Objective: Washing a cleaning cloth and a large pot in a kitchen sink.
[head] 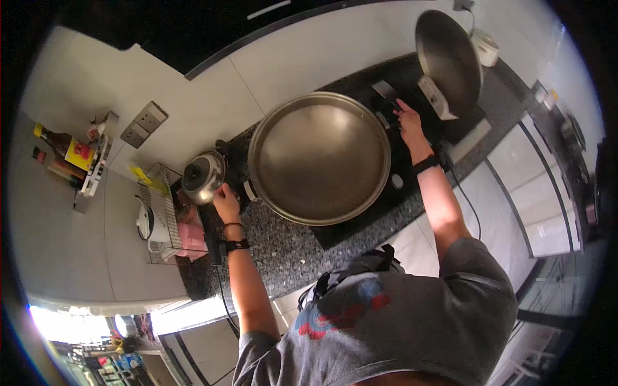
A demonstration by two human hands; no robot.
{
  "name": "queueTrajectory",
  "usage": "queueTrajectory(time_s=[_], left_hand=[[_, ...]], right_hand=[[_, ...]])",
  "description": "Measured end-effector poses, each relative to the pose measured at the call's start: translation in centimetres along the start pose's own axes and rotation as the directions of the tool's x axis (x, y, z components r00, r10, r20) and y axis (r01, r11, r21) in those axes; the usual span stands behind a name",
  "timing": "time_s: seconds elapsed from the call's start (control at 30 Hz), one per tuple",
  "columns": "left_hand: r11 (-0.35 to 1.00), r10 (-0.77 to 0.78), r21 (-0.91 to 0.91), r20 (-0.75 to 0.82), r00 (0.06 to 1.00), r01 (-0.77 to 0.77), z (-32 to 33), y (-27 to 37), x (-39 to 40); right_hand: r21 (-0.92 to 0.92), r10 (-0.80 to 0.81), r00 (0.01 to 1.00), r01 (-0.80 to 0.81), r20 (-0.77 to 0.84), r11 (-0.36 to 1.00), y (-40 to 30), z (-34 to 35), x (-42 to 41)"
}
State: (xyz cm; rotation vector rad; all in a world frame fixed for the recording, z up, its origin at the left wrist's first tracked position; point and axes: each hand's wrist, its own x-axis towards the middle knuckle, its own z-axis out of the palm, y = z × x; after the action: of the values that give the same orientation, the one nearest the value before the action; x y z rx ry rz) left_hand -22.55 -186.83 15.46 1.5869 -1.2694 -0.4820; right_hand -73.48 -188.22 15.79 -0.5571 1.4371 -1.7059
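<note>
A wide, shallow steel wok [321,161] stands in front of me on the black cooktop [350,227], bare inside. At its left, my left hand [226,203] has its fingertips bent against the lower edge of a small steel pot [207,186] with a dark, knobbed lid [195,174]. Whether it grips the pot is unclear. A short side handle [250,190] of the wok sits just right of that hand. My right hand [409,123] is beyond the wok's right rim, its fingers at a dark handle-like part [390,99]. The grip there is too dark to make out.
A large dark pan or lid [449,62] stands upright in a white holder [434,96] at the back right. A wire rack [169,212] with pink containers [192,240] lies left. Bottles [72,149] sit on a wall shelf. Granite counter [285,251] runs along the front.
</note>
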Motion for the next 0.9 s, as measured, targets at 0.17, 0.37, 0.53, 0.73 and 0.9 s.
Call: queueTrajectory(time_s=[0.17,0.37,0.53,0.73,0.9], left_hand=[[0.986,-0.168,0.014,-0.047,0.985,0.169,2.2,-1.8,0.4],[0.984,-0.179,-0.01,-0.092,0.98,0.179,4.0,-1.5,0.8],[0.938,-0.245,0.206,-0.179,0.953,0.28,3.8,-0.8,-0.5],[0.921,-0.389,-0.056,-0.166,0.906,0.385,3.3,0.5,-2.3],[0.943,-0.307,-0.158,-0.076,0.949,0.292,-0.8,-1.8,-6.2]], right_hand=[[-0.059,0.032,0.999,-0.03,0.02,0.998,1.4,1.8,3.9],[0.033,-0.052,0.989,0.048,0.142,0.998,2.7,2.7,7.4],[-0.09,0.009,0.935,0.025,0.355,0.996,-0.2,3.4,4.2],[-0.593,-0.15,0.793,0.553,0.591,0.585,3.4,-0.2,8.9],[-0.923,-0.613,0.77,0.345,0.175,0.17,-0.6,7.8,2.6]])
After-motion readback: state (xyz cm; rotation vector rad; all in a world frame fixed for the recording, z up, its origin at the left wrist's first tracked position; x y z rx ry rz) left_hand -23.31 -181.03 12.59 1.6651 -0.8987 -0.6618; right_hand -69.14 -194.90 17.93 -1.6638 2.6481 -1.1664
